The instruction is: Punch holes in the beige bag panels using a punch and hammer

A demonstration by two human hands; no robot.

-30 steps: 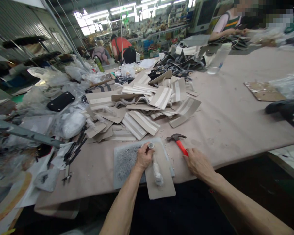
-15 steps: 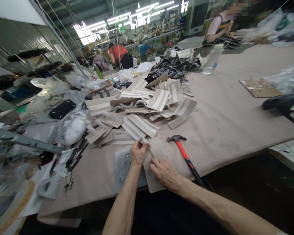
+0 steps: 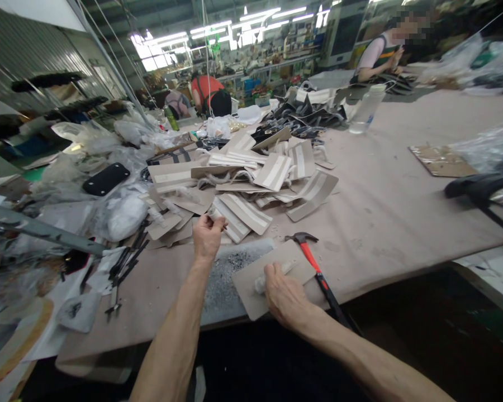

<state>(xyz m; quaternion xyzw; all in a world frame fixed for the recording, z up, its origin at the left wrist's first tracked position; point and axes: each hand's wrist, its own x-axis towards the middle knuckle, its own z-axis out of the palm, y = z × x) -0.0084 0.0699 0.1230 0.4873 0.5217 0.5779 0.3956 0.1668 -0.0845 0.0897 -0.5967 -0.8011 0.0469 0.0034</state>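
Left of the claw hammer [image 3: 321,273], the right hand [image 3: 284,291] grips the beige handled panel [image 3: 248,290], its long axis slanting hammerward; the left hand [image 3: 206,237], farther, pinches a small pale piece [image 3: 213,213].

- We're looking right across, folks, and no word, number or brand reads clearly for us.
- There's the clear bottle [image 3: 366,109]: we catch a small bluish mark, too blurred to read.
- Here's the red-and-black hammer [image 3: 319,273]: we can make out no lettering.

Free room right of hammer [image 3: 324,283]
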